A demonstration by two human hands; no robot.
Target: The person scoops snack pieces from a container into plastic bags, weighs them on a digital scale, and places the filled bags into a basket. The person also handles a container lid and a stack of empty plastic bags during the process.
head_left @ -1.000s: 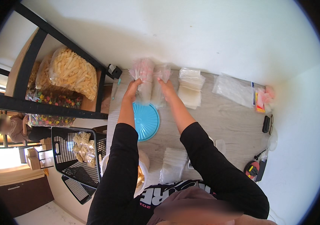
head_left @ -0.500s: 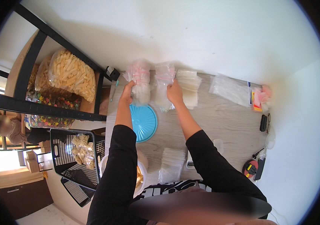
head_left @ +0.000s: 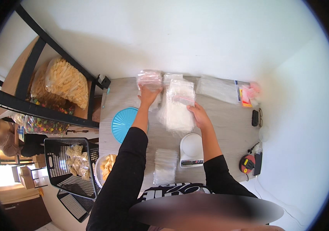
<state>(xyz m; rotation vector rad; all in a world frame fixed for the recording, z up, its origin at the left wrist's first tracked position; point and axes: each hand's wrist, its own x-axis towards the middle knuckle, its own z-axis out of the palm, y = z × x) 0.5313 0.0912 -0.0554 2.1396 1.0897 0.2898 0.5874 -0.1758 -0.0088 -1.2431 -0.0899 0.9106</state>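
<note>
My left hand (head_left: 149, 95) lies on a stack of clear resealable bags with pinkish tops (head_left: 149, 77) near the wall, its fingers apart. Right of it, my right hand (head_left: 199, 114) pinches the right edge of a thick stack of clear resealable bags (head_left: 180, 109), one with a red zip line. More clear bags (head_left: 172, 77) show partly behind that stack. A round turquoise lid (head_left: 124, 124) lies left of my left forearm. A white kitchen scale (head_left: 191, 149) stands on the near side of my right hand's stack.
Another stack of clear bags (head_left: 165, 166) lies near my body. Left are a tub of tan snack pieces (head_left: 106, 166), a black basket (head_left: 58, 161) with filled bags, and a shelf (head_left: 85, 114) with large snack bags. Rightward lie plastic sheets (head_left: 216, 90), glasses (head_left: 260, 117) and a red-black round device (head_left: 247, 164). Someone sits far left.
My right hand has moved from the middle bags to the stack on the right, now held nearer me. My left hand has spread over the left stack. The scale has come into fuller view.
</note>
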